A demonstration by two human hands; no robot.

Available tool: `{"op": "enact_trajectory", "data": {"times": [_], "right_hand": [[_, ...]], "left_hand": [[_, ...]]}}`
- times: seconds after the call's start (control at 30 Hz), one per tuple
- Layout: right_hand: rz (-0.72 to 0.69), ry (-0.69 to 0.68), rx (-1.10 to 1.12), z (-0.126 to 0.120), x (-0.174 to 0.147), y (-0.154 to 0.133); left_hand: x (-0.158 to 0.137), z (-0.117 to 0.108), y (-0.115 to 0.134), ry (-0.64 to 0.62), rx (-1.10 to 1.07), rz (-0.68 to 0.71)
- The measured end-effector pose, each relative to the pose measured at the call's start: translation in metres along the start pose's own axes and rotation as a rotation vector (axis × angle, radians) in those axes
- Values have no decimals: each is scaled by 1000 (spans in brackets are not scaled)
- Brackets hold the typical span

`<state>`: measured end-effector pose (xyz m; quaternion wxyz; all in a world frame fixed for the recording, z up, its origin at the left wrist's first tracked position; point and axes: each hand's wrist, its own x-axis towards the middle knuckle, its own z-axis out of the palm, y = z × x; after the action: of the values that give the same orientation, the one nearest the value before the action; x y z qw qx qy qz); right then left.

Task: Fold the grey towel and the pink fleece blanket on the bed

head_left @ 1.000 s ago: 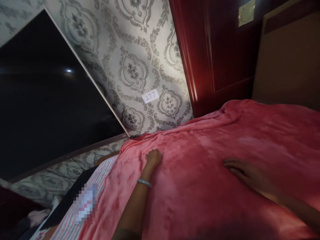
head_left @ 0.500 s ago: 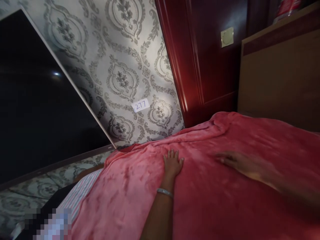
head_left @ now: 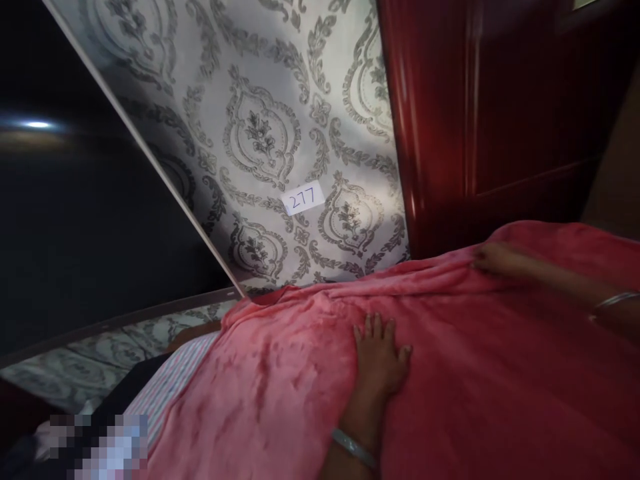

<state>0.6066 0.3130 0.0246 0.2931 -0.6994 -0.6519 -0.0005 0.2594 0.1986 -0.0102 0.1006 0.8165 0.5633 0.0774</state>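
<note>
A pink-red plush blanket [head_left: 440, 360] is spread over a bed, with a bunched fold along its far edge. Palm down on the blanket lies my left hand [head_left: 381, 357], fingers spread and holding nothing; a silver bangle circles that wrist. Farther off to the right, my right hand [head_left: 497, 259] has its fingers curled on the blanket's far edge, gripping the cloth there. Its fingertips are partly hidden and slightly blurred. A second bangle [head_left: 617, 299] shows on the right wrist.
A large dark television screen [head_left: 100, 200] leans at the left. Patterned wallpaper [head_left: 260, 133] bears a paper label [head_left: 303, 198] reading 277. A dark red wooden panel [head_left: 530, 120] rises behind the bed. Striped cloth [head_left: 173, 380] shows past the blanket's left side.
My right hand has gone from hovering over the blanket to its far edge and closed on the cloth. My left hand stays flat on the blanket. The view has turned left and moved closer.
</note>
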Motion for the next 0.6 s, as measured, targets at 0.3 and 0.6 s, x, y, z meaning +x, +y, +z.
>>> {"op": "enact_trajectory", "data": {"times": [0.3, 0.6], "right_hand": [[-99, -9, 21, 25, 18, -67], [-363, -266, -87, 121, -66, -88]], "left_hand": [[-5, 2, 0, 28, -61, 16], [-10, 4, 5, 62, -56, 15]]}}
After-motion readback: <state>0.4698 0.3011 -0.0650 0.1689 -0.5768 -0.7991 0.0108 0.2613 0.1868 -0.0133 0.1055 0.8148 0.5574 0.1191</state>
